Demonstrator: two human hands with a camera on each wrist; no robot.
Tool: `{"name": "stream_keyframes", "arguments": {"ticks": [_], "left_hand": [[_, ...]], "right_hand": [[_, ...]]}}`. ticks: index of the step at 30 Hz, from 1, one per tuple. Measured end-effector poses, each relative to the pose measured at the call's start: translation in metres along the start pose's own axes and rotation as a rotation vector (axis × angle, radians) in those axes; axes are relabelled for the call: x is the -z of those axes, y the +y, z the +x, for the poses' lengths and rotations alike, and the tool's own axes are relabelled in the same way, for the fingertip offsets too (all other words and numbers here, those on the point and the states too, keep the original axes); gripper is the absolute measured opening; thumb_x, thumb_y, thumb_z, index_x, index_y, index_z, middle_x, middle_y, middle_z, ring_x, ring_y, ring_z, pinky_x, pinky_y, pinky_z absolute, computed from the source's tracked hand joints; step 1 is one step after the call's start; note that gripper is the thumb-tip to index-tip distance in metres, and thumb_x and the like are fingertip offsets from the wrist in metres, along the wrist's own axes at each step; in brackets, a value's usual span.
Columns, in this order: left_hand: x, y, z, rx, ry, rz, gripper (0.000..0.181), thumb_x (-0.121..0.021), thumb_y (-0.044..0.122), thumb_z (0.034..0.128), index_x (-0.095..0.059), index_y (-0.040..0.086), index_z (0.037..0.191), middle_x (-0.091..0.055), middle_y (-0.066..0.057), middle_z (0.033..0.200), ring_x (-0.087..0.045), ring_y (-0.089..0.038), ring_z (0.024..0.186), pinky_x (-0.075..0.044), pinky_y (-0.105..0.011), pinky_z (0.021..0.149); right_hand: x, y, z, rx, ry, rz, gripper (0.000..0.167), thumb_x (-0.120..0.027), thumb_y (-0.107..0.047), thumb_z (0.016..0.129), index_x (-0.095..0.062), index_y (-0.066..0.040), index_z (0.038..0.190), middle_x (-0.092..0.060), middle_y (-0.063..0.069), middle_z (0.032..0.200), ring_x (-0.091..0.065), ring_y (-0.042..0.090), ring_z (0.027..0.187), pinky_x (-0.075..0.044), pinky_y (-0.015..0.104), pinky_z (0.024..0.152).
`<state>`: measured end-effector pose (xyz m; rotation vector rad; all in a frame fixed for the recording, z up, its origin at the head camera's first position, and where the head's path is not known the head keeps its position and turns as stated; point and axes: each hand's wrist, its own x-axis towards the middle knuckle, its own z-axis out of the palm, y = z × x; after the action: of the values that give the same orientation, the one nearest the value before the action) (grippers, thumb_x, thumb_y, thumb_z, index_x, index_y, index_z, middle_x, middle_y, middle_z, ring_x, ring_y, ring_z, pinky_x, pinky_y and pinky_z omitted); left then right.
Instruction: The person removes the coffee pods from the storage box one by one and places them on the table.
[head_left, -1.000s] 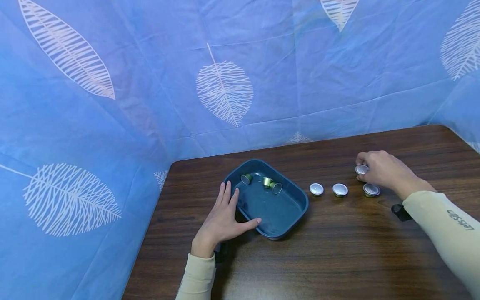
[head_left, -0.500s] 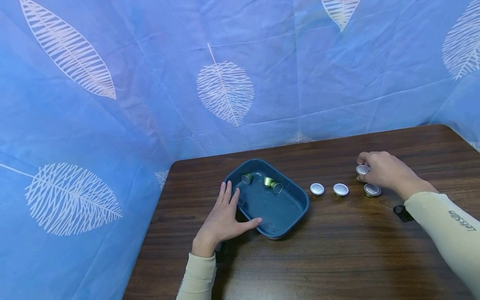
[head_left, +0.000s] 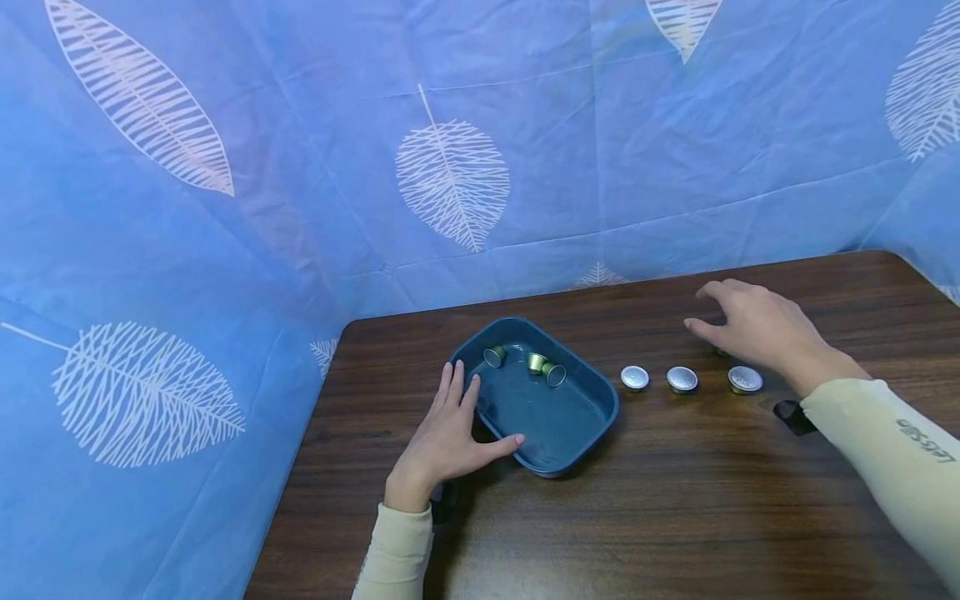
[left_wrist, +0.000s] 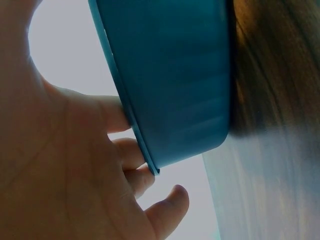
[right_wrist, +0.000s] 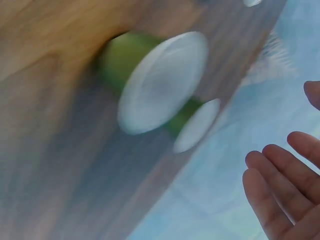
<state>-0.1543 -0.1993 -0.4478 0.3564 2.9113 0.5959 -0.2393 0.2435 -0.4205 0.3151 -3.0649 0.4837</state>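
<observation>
A dark blue tray point(head_left: 540, 425) lies on the table with several green capsules inside, one of them point(head_left: 493, 357) near its far left corner. My left hand point(head_left: 442, 442) rests on the tray's left rim, fingers spread and thumb over the near edge; the left wrist view shows fingertips at the rim point(left_wrist: 122, 90). To the right stand silver-topped capsules in a row: one point(head_left: 634, 378), a second point(head_left: 682, 380) and a third point(head_left: 745, 380). Above another capsule, mostly hidden, my right hand point(head_left: 765, 329) hovers with thumb and fingers parted, holding nothing. Two green capsules point(right_wrist: 162, 85) show in the right wrist view.
The brown wooden table point(head_left: 600, 525) ends at a blue cloth point(head_left: 315, 167) with white leaf prints, hanging behind it and on the left. The tray stands near the table's far left part.
My right hand has let go of the capsule it pinched and lifted slightly, its thumb and fingers now apart. The left hand and the tray have stayed in place.
</observation>
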Motion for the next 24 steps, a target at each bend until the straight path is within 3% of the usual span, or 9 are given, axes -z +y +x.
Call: {"name": "stream_keyframes", "arguments": {"ticks": [9,16,24], "left_hand": [[0.001,0.001,-0.001,0.003,-0.005,0.004,0.117,-0.071,0.078,0.0859,-0.029,0.010,0.171,0.001,-0.011,0.184,0.005,-0.035,0.171,-0.027,-0.069,0.128],[0.002,0.001,-0.002,-0.007,0.002,-0.017,0.116,-0.073,0.076,0.0864,-0.030,0.008,0.170,0.000,-0.012,0.183,0.006,-0.034,0.171,-0.026,-0.067,0.130],[0.002,0.001,-0.001,-0.006,-0.001,-0.022,0.117,-0.071,0.078,0.0864,-0.030,0.008,0.170,-0.001,-0.014,0.183,0.005,-0.036,0.170,-0.028,-0.068,0.129]], "right_hand": [[0.008,-0.059,0.006,0.133,0.054,-0.011,0.055,-0.072,-0.036,0.102,-0.062,-0.003,0.145,-0.062,0.028,0.148,-0.063,0.049,0.130,-0.054,0.070,0.097],[0.000,-0.104,0.007,0.270,0.081,-0.007,0.046,-0.077,-0.032,0.099,-0.069,-0.007,0.137,-0.073,0.018,0.132,-0.074,0.034,0.107,-0.062,0.055,0.084],[-0.021,-0.135,0.007,0.428,0.075,-0.042,0.043,-0.083,-0.026,0.095,-0.072,-0.005,0.130,-0.075,0.016,0.122,-0.076,0.030,0.103,-0.065,0.049,0.084]]}}
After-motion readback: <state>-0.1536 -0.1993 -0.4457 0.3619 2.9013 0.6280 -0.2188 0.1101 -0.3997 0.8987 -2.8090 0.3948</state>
